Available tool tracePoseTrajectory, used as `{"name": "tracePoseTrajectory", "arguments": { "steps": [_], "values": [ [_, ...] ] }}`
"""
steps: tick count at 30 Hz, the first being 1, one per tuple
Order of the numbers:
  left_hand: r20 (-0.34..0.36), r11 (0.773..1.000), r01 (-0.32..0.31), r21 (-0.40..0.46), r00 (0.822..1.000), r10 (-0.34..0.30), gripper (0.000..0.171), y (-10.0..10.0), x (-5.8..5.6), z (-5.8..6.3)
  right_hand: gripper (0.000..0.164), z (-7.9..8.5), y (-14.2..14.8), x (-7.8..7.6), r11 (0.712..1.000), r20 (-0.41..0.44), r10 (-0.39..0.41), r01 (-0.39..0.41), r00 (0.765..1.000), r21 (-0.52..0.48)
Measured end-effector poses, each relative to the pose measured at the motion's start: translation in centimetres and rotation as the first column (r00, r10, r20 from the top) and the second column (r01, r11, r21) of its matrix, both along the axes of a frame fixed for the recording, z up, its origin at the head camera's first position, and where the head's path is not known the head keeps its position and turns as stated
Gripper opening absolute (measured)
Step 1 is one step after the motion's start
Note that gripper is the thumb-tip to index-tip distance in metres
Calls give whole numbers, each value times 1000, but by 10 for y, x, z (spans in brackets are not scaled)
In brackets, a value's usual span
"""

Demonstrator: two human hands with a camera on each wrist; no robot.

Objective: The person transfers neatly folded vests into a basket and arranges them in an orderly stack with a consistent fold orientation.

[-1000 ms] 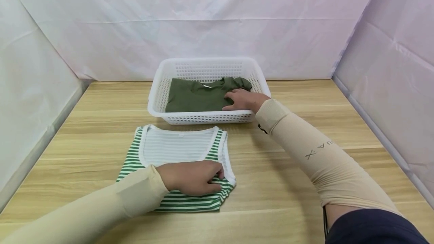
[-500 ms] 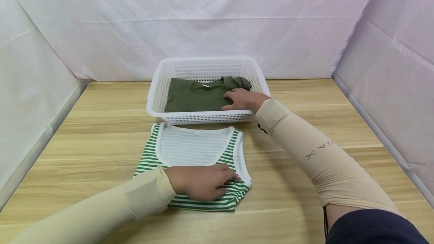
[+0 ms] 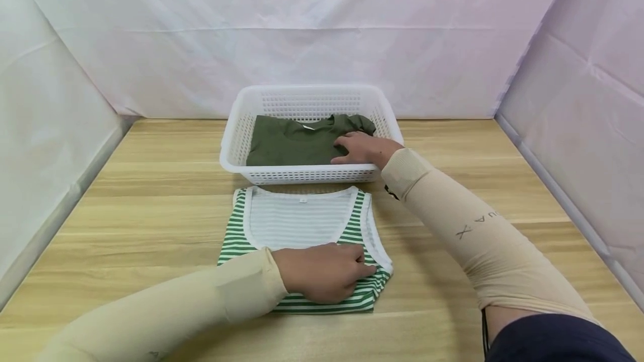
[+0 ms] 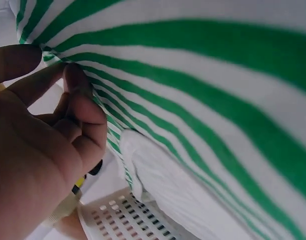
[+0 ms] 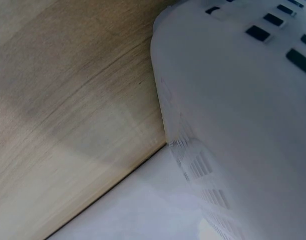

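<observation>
A folded green-and-white striped tank top [image 3: 236, 239] lies on the table in front of the basket, its white neckline toward the basket. My left hand [image 3: 324, 272] is over its lower right part. In the left wrist view, thumb and fingertips [image 4: 78, 80] pinch the striped cloth [image 4: 192, 95] at a gathered spot. Inside the white plastic basket [image 3: 312, 174] is a folded dark green T-shirt [image 3: 292, 147]. My right hand [image 3: 359, 148] reaches over the basket's right front corner and rests on that T-shirt, fingers loosely bent. The right wrist view shows only the basket's side [image 5: 217, 100], not the hand.
The light wooden table [image 3: 126, 211] is bounded by a white sheet [image 3: 312, 43] behind it and by white side walls [image 3: 593, 116]. The basket stands near the back edge, just beyond the tank top's neckline.
My left hand has moved to the right, and the striped tank top has slid right with it, now squarely in front of the basket. My right hand has stayed on the T-shirt.
</observation>
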State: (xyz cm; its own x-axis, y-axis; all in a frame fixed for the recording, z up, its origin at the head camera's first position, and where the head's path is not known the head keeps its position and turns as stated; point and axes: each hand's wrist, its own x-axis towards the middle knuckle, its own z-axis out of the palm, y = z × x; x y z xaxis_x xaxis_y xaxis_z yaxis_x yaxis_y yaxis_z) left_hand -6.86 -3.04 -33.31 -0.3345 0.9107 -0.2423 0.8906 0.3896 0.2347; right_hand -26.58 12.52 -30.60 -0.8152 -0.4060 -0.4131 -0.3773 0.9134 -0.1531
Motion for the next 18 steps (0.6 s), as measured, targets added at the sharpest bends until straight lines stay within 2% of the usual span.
{"name": "tracePoseTrajectory", "arguments": {
  "steps": [4, 7, 11, 15, 18],
  "values": [
    [23, 1000, -17, -22, 1000, 18, 43, 3, 0, 1, 70, 0, 1, 1, 1000, 5, -3, 3, 1000, -6],
    [99, 1000, -26, 5, 995, 25, 43, -3, -4, 3, 70, -1, 2, 1, 1000, 7, -6, 6, 1000, -13],
    [217, 996, -68, 51, 975, 56, 40, -18, -13, 8, 70, -2, 2, 0, 1000, 0, -6, 6, 1000, -20],
    [281, 981, -188, 43, 945, 169, 38, -42, -24, 16, 71, -3, 1, 0, 1000, 1, -18, 18, 1000, -20],
    [291, 954, -298, 36, 916, 275, 38, -63, -31, 20, 71, -3, 2, 0, 1000, 6, -27, 27, 1000, -15]
  ]
}}
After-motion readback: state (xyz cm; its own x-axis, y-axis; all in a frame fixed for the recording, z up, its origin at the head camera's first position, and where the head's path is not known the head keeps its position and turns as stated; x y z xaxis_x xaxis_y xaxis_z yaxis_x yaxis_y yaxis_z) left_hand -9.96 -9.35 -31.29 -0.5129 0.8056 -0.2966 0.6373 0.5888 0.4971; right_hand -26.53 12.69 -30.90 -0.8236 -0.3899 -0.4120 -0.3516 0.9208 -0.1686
